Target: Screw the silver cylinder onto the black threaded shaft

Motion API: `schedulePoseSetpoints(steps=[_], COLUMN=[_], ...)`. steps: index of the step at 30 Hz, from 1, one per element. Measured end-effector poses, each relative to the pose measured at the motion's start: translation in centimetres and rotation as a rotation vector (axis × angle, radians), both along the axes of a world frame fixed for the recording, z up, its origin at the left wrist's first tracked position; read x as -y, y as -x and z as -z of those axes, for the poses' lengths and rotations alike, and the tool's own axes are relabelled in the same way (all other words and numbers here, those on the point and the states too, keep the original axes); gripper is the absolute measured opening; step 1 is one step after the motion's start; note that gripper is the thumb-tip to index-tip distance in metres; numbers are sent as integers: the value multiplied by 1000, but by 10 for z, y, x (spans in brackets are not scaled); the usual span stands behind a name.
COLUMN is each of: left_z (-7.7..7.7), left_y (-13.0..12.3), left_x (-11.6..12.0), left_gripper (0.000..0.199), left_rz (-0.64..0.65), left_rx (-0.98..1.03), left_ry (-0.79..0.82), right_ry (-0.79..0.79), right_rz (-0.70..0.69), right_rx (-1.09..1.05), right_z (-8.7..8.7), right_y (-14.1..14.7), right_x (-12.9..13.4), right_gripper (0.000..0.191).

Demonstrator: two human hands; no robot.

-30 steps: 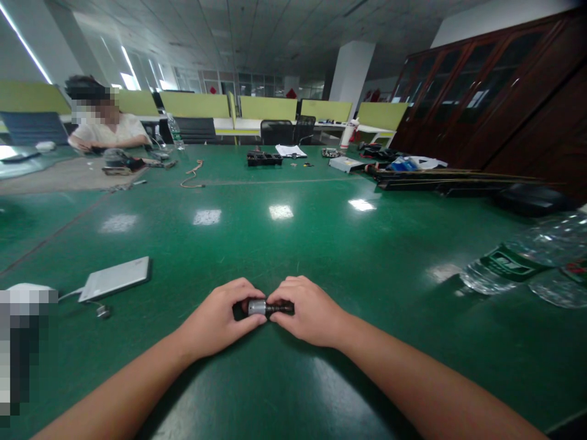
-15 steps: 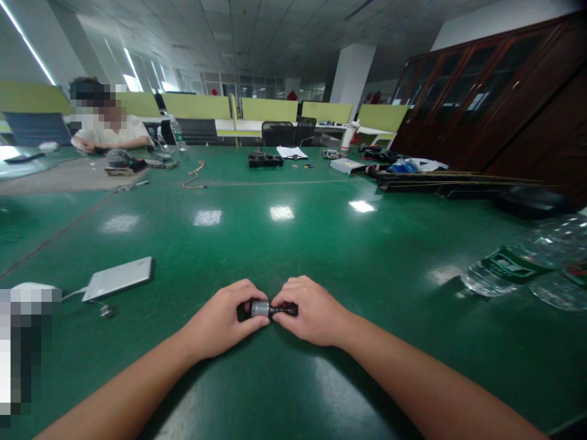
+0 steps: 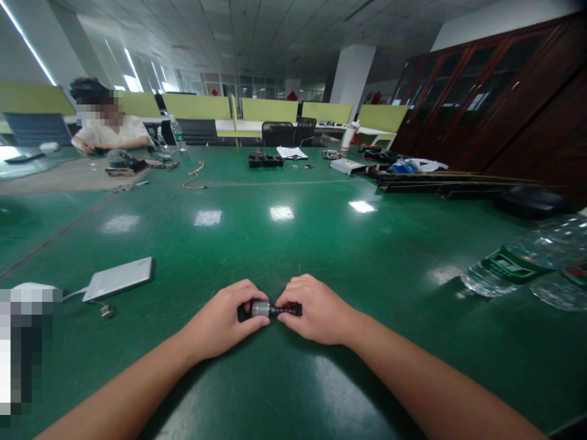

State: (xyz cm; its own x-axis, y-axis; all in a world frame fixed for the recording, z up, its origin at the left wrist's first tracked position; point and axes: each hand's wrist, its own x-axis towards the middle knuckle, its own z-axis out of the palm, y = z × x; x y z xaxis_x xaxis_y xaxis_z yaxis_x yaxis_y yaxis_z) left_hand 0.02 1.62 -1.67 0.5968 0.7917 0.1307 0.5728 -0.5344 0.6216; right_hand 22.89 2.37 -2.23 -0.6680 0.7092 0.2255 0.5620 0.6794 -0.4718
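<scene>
My left hand [image 3: 228,319] is closed round a small silver metal cylinder [image 3: 261,308], thumb on the near side and fingers on the far side. From the cylinder's right end a thin, dark ribbed shaft [image 3: 285,310] points into my right hand [image 3: 316,308]. The right thumb and fingertips pinch about this shaft, a little away from the cylinder. The piece lies level, low over the green table [image 3: 257,244]; whether it touches the surface I cannot tell. Its left end and the far end of the shaft are partly hidden by my hands.
A grey flat device [image 3: 120,278] with a white cable lies to the left. Clear plastic bottles [image 3: 509,269] lie at the right. Across the table are a black tray [image 3: 266,160], a clipboard with papers [image 3: 292,153] and dark long bars [image 3: 440,180]. A person [image 3: 112,125] sits far left.
My right hand has shifted slightly to the right along the shaft, so more of the shaft near the cylinder shows. My left hand and the cylinder have stayed almost in place.
</scene>
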Motion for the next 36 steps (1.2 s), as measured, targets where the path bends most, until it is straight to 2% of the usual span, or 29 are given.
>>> schedulePoseSetpoints(steps=[19,30,36], left_z=[0,1,1], left_y=[0,4,4], left_x=[1,2,2], left_gripper=[18,19,18], left_rz=[-10,-3,4], left_rx=[-7,3,2], left_ry=[6,-6,-5], right_ry=[109,201,189], right_rz=[42,79,54], right_rx=[73,153,117], right_z=[-11,-19,-21], right_y=[-9,-33,-32], right_x=[-2,-11,-11], right_gripper=[10,11,10])
